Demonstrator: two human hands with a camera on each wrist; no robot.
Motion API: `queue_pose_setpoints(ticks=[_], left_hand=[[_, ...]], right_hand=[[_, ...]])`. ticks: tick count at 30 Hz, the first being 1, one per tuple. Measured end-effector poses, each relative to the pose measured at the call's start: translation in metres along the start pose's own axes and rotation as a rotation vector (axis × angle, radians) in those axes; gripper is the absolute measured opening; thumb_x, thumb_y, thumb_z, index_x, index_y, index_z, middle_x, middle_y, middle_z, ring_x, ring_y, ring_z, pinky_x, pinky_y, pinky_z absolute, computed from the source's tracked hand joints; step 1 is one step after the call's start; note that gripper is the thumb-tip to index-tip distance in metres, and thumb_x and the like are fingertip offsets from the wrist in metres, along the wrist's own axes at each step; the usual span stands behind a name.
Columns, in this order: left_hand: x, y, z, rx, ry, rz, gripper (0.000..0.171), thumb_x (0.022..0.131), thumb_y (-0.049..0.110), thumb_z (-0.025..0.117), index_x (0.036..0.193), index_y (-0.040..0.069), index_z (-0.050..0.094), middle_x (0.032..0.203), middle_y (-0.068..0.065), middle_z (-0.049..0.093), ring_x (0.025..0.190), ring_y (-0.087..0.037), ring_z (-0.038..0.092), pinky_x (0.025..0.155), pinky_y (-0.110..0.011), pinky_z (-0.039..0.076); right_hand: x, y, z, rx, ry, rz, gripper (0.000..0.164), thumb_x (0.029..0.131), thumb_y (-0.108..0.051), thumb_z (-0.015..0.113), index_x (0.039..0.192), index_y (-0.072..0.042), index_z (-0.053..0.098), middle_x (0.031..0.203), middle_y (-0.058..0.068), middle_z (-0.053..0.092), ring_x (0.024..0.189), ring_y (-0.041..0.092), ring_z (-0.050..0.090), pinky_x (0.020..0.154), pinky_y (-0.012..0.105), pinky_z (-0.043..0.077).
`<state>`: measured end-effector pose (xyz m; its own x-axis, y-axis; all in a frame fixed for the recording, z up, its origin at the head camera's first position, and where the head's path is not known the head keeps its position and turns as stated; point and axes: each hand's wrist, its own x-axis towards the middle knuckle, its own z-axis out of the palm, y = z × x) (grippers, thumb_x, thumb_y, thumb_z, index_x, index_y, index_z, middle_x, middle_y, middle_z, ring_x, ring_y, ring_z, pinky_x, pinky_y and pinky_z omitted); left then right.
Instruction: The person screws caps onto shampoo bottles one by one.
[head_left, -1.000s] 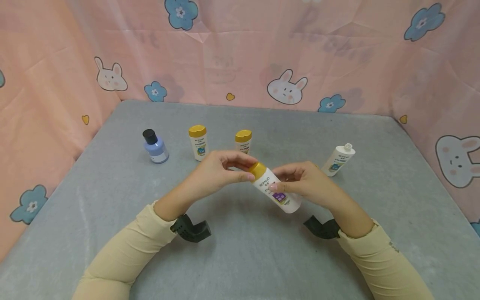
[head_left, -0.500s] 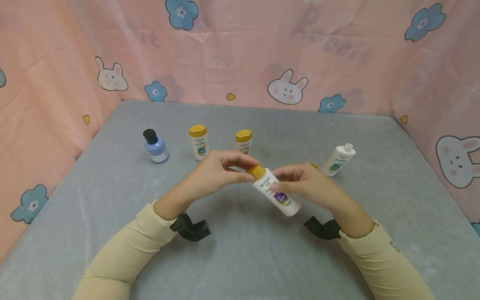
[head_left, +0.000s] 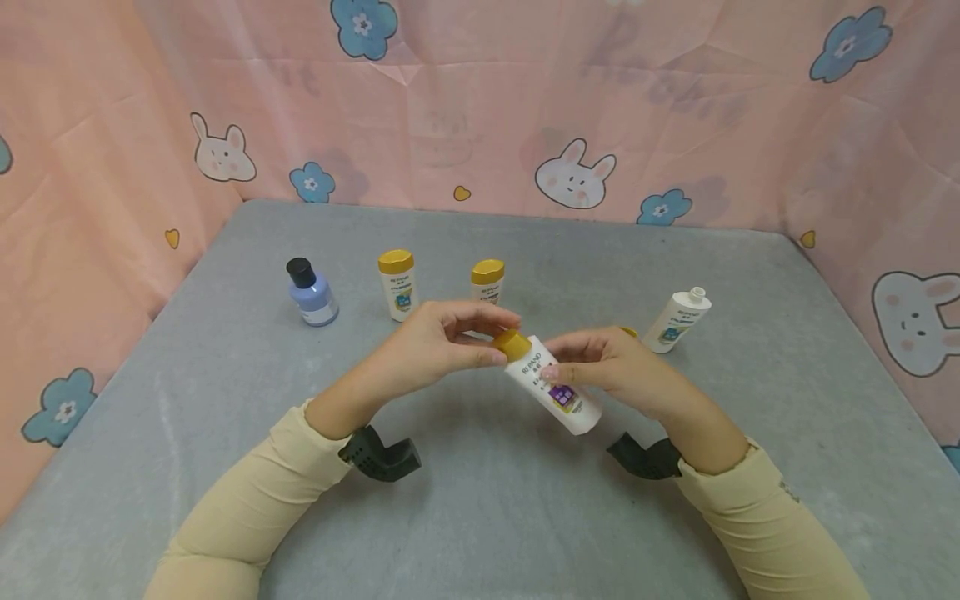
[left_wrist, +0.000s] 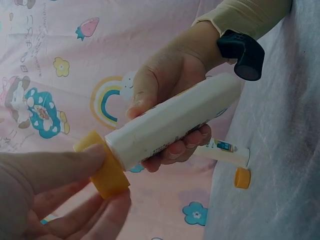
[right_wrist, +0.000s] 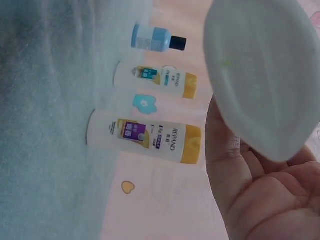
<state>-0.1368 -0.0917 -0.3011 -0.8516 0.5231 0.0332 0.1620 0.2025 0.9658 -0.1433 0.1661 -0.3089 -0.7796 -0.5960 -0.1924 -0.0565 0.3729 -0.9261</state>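
Note:
My right hand (head_left: 611, 367) grips a white bottle (head_left: 551, 383) with a purple label, tilted over the table with its top toward my left hand (head_left: 442, 342). Thumb and fingers of the left hand pinch its yellow cap (left_wrist: 104, 165), which sits at the bottle's mouth, slightly askew to the body in the left wrist view. Seen from the right wrist, the bottle's white base (right_wrist: 265, 75) faces the camera. Beyond the right hand a capless white bottle (head_left: 677, 321) stands with its neck bare, and a loose yellow cap (left_wrist: 242, 178) lies near it.
Two white bottles with yellow caps, one at centre left (head_left: 397, 285) and one behind the left hand (head_left: 487, 282), stand upright. Left of them is a blue bottle (head_left: 312, 298) with a black cap. A pink patterned curtain (head_left: 480, 108) hangs behind the grey table (head_left: 480, 517).
The held bottle's lower end has dropped slightly, and its cap has tilted a little against the body. Part of the loose cap now shows behind the right hand.

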Motion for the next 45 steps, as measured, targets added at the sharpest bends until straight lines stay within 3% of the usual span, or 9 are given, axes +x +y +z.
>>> queue_pose_setpoints(ticks=[4, 10, 18, 25, 35, 45], left_hand=[[-0.002, 0.003, -0.002, -0.004, 0.028, -0.051, 0.058, 0.085, 0.009, 0.078, 0.139, 0.012, 0.056, 0.142, -0.001, 0.058, 0.13, -0.018, 0.058, 0.105, -0.031, 0.051], [-0.002, 0.004, 0.0, 0.02, 0.131, -0.154, 0.05, 0.085, 0.023, 0.08, 0.131, 0.014, 0.063, 0.129, -0.001, 0.067, 0.117, -0.017, 0.065, 0.096, -0.032, 0.056], [0.0, -0.001, 0.008, 0.124, 0.159, -0.104, 0.035, 0.088, 0.029, 0.077, 0.12, 0.015, 0.072, 0.112, 0.002, 0.074, 0.101, -0.013, 0.068, 0.086, -0.031, 0.058], [0.0, -0.004, 0.011, 0.131, 0.178, -0.109, 0.027, 0.089, 0.029, 0.076, 0.114, 0.018, 0.075, 0.108, 0.003, 0.075, 0.095, -0.011, 0.069, 0.082, -0.03, 0.057], [-0.001, -0.002, 0.011, 0.116, 0.143, -0.089, 0.032, 0.089, 0.028, 0.076, 0.118, 0.017, 0.073, 0.111, 0.001, 0.075, 0.104, -0.019, 0.07, 0.086, -0.031, 0.058], [-0.001, 0.0, 0.009, 0.111, 0.108, -0.077, 0.034, 0.09, 0.025, 0.075, 0.122, 0.017, 0.071, 0.121, 0.0, 0.071, 0.112, -0.013, 0.066, 0.092, -0.032, 0.058]], right_hand=[[0.0, -0.001, 0.001, -0.003, 0.025, -0.006, 0.039, 0.094, -0.018, 0.067, 0.124, 0.006, 0.065, 0.104, 0.01, 0.072, 0.089, 0.017, 0.068, 0.079, 0.032, 0.058], [0.002, -0.001, 0.003, -0.067, 0.089, 0.001, 0.036, 0.094, -0.02, 0.069, 0.123, 0.002, 0.067, 0.104, 0.013, 0.072, 0.087, 0.018, 0.067, 0.075, 0.03, 0.058], [0.003, 0.002, 0.005, -0.09, 0.101, -0.002, 0.034, 0.094, -0.019, 0.069, 0.121, 0.001, 0.068, 0.102, 0.014, 0.072, 0.085, 0.019, 0.066, 0.072, 0.031, 0.059], [0.004, 0.003, 0.005, -0.087, 0.089, 0.002, 0.035, 0.094, -0.019, 0.069, 0.123, 0.001, 0.067, 0.103, 0.015, 0.072, 0.086, 0.02, 0.067, 0.073, 0.032, 0.059], [0.004, 0.003, 0.006, -0.1, 0.091, -0.006, 0.035, 0.093, -0.018, 0.069, 0.122, 0.002, 0.067, 0.102, 0.016, 0.072, 0.085, 0.019, 0.067, 0.072, 0.032, 0.059], [0.003, 0.001, 0.006, -0.097, 0.094, 0.0, 0.035, 0.093, -0.017, 0.07, 0.122, 0.003, 0.067, 0.104, 0.016, 0.072, 0.085, 0.019, 0.067, 0.073, 0.032, 0.059]])
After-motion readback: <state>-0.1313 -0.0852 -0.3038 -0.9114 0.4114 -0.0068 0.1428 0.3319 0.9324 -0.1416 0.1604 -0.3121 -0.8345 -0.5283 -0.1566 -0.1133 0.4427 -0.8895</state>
